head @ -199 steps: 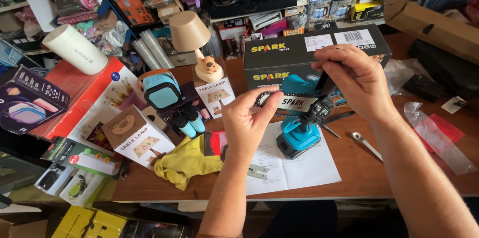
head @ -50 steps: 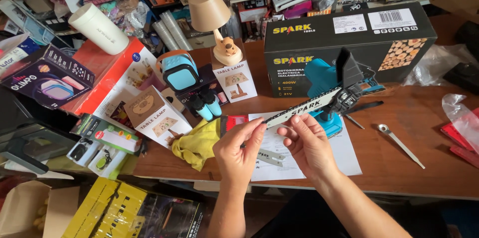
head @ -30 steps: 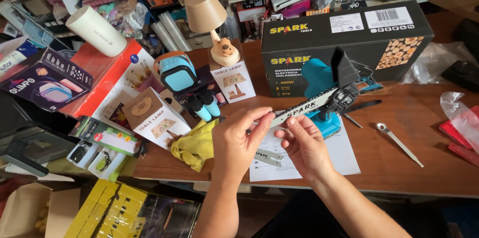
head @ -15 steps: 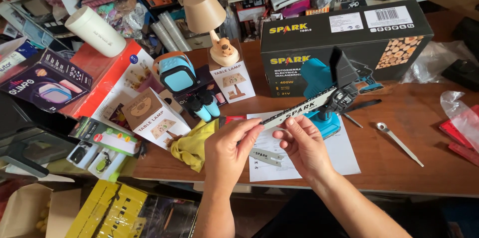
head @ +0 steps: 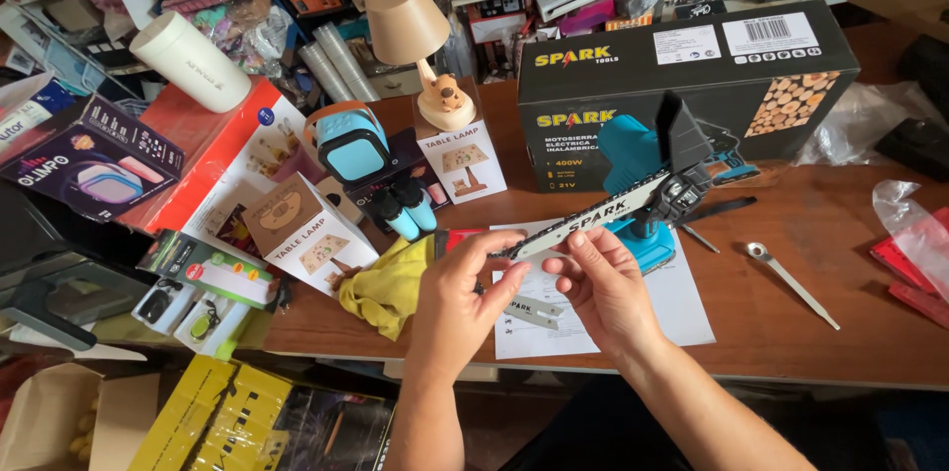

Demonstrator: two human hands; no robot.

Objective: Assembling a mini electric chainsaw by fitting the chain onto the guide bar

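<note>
small blue mini chainsaw (head: 643,204) stands on the wooden table (head: 791,333), on a white instruction sheet (head: 682,308), just in front of its black carton (head: 682,76). its guide bar (head: 583,221) sticks out down-left toward the person, and both hands meet at the free end. left hand (head: 460,298) comes up from below, fingers curled, thumb and forefinger pinched on the bar tip. right hand (head: 603,283) just beside it, under the middle of the bar, fingertips (head: 568,258) touching its lower edge, palm half closed. both forearms rise from the bottom edge, elbows cut off. chain on the bar hard to make out; bar tip hidden by the left fingers. saw's base partly covered by the right hand. yellow cloth (head: 390,283) lies left of the left hand, metal wrench (head: 791,278) well to the right.
</note>
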